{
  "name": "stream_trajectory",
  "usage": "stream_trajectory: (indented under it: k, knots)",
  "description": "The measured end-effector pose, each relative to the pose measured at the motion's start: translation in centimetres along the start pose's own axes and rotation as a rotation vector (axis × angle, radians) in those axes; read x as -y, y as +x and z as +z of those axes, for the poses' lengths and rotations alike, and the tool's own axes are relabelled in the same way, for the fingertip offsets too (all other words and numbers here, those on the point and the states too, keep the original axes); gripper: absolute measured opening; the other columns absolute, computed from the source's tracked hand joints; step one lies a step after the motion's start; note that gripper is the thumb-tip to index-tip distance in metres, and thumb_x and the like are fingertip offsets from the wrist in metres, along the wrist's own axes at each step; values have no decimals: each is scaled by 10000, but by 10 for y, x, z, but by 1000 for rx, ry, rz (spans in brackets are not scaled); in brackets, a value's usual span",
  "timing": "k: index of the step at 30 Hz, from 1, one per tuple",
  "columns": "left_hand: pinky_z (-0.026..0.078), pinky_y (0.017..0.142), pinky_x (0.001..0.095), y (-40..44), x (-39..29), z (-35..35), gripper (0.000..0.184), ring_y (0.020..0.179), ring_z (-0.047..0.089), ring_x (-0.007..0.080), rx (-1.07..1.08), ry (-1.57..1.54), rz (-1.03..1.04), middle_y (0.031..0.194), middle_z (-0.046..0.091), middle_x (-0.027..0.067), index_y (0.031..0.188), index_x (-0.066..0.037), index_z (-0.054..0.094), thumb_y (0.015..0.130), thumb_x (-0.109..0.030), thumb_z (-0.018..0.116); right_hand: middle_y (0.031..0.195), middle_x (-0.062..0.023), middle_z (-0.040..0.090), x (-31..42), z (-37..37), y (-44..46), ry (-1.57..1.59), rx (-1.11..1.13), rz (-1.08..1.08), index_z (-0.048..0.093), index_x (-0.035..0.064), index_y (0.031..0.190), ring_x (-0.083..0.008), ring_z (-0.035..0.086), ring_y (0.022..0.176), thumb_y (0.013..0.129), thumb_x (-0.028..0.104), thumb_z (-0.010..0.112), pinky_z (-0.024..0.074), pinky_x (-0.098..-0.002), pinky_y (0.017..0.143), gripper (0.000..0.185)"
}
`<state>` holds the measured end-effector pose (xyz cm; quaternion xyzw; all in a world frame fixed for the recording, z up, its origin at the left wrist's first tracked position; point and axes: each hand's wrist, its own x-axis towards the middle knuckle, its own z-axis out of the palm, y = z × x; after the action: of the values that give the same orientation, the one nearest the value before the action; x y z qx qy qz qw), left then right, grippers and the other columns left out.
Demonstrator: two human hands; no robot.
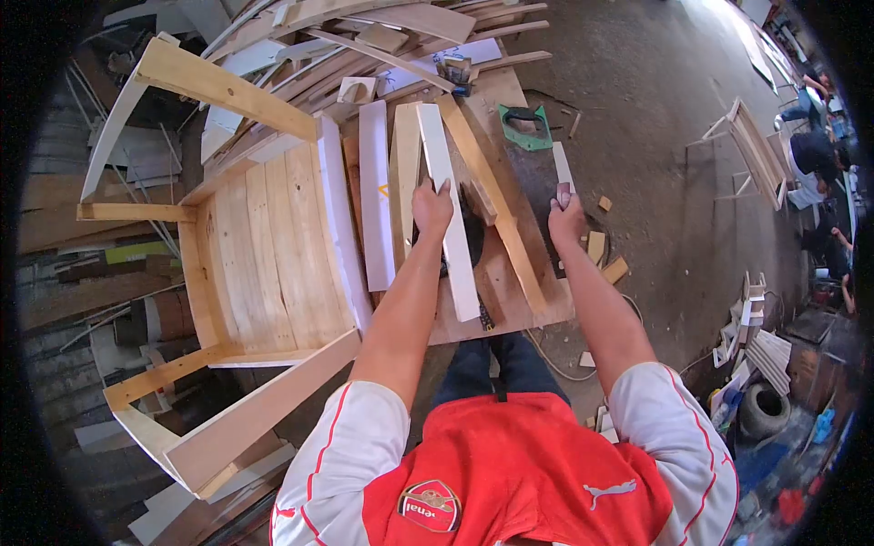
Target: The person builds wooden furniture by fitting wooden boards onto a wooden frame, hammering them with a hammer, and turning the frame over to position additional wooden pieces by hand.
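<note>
My left hand (pixel 432 211) is closed around a long, pale wooden board (pixel 462 273) that slants over the workbench. In my right hand (pixel 566 217), closed too, is a short light wood strip (pixel 562 162) whose far end sticks out past the fingers. Just left of that hand lies a handsaw (pixel 525 127) with a green handle, its dark blade running down along the bench's right side. Between my hands a yellowish wooden plank (pixel 496 205) lies at a slant. Another board with a pale lilac face (pixel 374 191) lies left of my left hand.
A wooden frame with slatted planks (pixel 273 246) stands at the left, its legs pointing outward. Piled boards (pixel 410 36) cover the far end of the workbench (pixel 560 305). Wood offcuts (pixel 615 269) litter the floor at right. People (pixel 815 150) are at the far right.
</note>
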<state>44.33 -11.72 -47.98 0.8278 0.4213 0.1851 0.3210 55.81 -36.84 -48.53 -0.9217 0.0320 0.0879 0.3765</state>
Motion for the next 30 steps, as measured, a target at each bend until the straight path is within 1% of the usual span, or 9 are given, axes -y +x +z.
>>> stream_trajectory:
  k: [2, 5, 8, 11, 14, 18, 24, 25, 30]
  knots:
    - [488, 780, 491, 6, -19, 2, 357, 868, 638, 453, 8, -166, -30, 893, 671, 265, 972, 38, 628, 874, -300, 685, 1012, -250, 655, -6, 12, 8, -30, 45, -21, 555, 42, 1105, -449, 613, 996, 883, 277, 654, 467, -512, 854, 338]
    - [498, 849, 479, 16, -7, 19, 465, 944, 654, 431, 142, -39, -84, 952, 686, 261, 1219, 15, 601, 866, -278, 682, 1030, -240, 644, -11, 28, 14, -150, 186, -181, 558, 52, 1126, -440, 605, 1007, 874, 293, 669, 461, -504, 882, 366]
    - [462, 940, 472, -3, 0, 14, 570, 1088, 587, 456, 39, 69, 93, 1139, 621, 311, 1297, 56, 545, 864, -287, 685, 1004, -233, 633, 4, 29, -1, -365, 58, -332, 567, 73, 1149, -425, 602, 995, 864, 320, 683, 458, -503, 899, 395]
    - [402, 1025, 475, -50, 6, -19, 503, 1166, 524, 402, -126, 46, 126, 1185, 602, 224, 1255, -11, 588, 835, -250, 726, 955, -208, 628, 25, 32, -15, -396, -348, -525, 572, 82, 1163, -402, 615, 927, 854, 318, 699, 478, -501, 860, 409]
    - [387, 1039, 480, -102, 21, -66, 516, 1214, 491, 378, -282, 256, 58, 1268, 549, 190, 1260, -57, 574, 819, -269, 739, 938, -212, 649, 79, 32, -57, -21, -5, -658, 584, 47, 1132, -392, 639, 886, 852, 293, 705, 500, -486, 809, 391]
    - [394, 1029, 533, -141, 68, -99, 684, 1275, 446, 407, -223, 516, -241, 1395, 455, 197, 1404, -118, 421, 827, -326, 721, 935, -263, 678, 116, 99, -140, 230, 660, -460, 607, -10, 1058, -405, 672, 894, 873, 261, 669, 514, -486, 813, 334]
    - [465, 977, 528, -140, 100, -116, 724, 1211, 502, 465, 1, 413, -409, 1373, 474, 265, 1425, -115, 356, 839, -365, 699, 1017, -371, 634, 144, 163, -202, 11, 539, 16, 416, -105, 1222, -503, 625, 1005, 830, 273, 663, 490, -525, 916, 598]
    - [494, 929, 531, -141, 101, -116, 703, 1153, 529, 488, -49, 456, -320, 1330, 486, 277, 1410, -104, 357, 841, -335, 699, 1029, -377, 630, 146, 164, -200, 5, 618, 13, 333, -110, 1270, -498, 628, 1012, 841, 272, 650, 487, -532, 917, 656]
    - [510, 886, 546, -140, 109, -118, 618, 1133, 532, 494, -69, 476, -243, 1278, 498, 277, 1397, -86, 364, 876, -240, 657, 1020, -354, 639, 134, 172, -198, 9, 554, -49, 378, -80, 1234, -494, 626, 1011, 865, 275, 616, 480, -545, 910, 565]
